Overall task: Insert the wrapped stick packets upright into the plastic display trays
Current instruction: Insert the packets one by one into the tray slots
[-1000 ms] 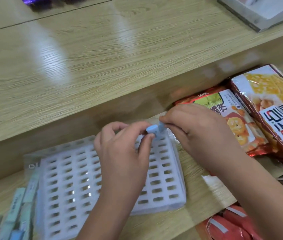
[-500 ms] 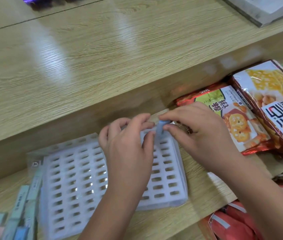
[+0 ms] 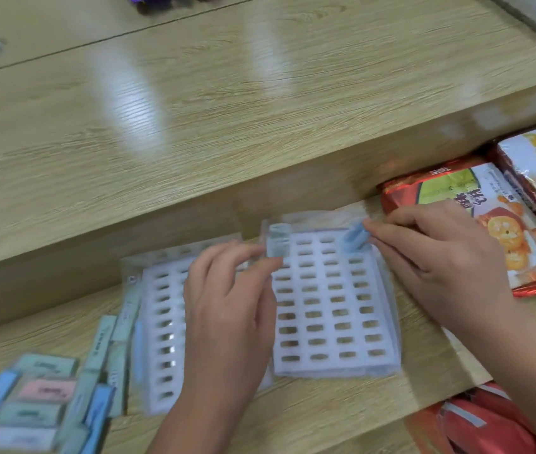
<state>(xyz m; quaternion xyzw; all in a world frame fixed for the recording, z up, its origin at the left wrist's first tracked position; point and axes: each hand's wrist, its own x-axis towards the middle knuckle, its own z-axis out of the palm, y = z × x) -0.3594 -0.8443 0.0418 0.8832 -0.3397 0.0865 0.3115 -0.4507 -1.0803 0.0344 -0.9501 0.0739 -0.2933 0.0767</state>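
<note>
The right hand (image 3: 440, 257) pinches one blue packet (image 3: 354, 239) between thumb and forefinger. The packet is tilted, its lower end at the far right corner of the right tray (image 3: 325, 365). The left hand (image 3: 227, 309) has its thumb and forefinger closed on the lower end of one pale green packet (image 3: 278, 240), which stands upright at the far left corner of the same tray; motion blur softens the grip. That makes two packets in hand, one for each. There are two white slotted trays side by side on the lower wooden shelf (image 3: 342, 407), touching or nearly so. The left hand and wrist cover much of the left tray (image 3: 158, 322). To the right of the left hand, four columns of slots show on the right tray, all open apart from the two far corners. Left of the trays lies a loose heap of packets (image 3: 40, 404) in blue, green and pink, lying flat and too blurred to count exactly. Near the right hand, two cracker bags (image 3: 496, 224) lie overlapping, and red bags (image 3: 489, 424) sit at the lower right. The upper shelf (image 3: 227, 109) carries a purple wrapper (image 3: 148, 0) and a grey box (image 3: 535, 21) at its far edge.
</note>
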